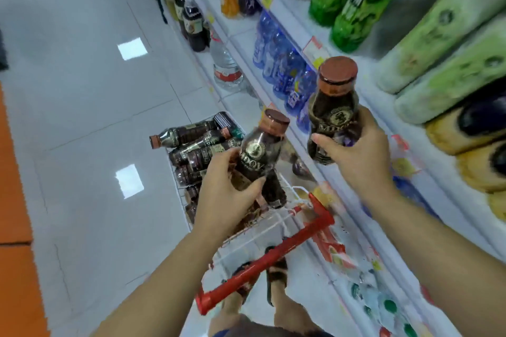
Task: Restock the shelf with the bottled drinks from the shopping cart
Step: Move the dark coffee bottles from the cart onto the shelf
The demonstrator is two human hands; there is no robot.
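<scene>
Shelf [443,172], R side: stocked w/ green bottles [353,8] & blue bottles [282,63]. Shopping cart [273,223], wire w/ red handle [262,265], just beside the shelf; dark bottled drinks [191,145] lie piled inside. L hand [227,186] grips a brown-capped bottle [257,150] above the cart. R hand [358,150] grips a second bottle [334,107], held higher, cap up, in front of the shelf edge.

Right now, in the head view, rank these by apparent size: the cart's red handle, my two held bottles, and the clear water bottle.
1. red handle
2. right bottle, in the right hand
3. left bottle, in the left hand; same kind, so nearness may explain the gap
4. clear water bottle, farthest away
</scene>
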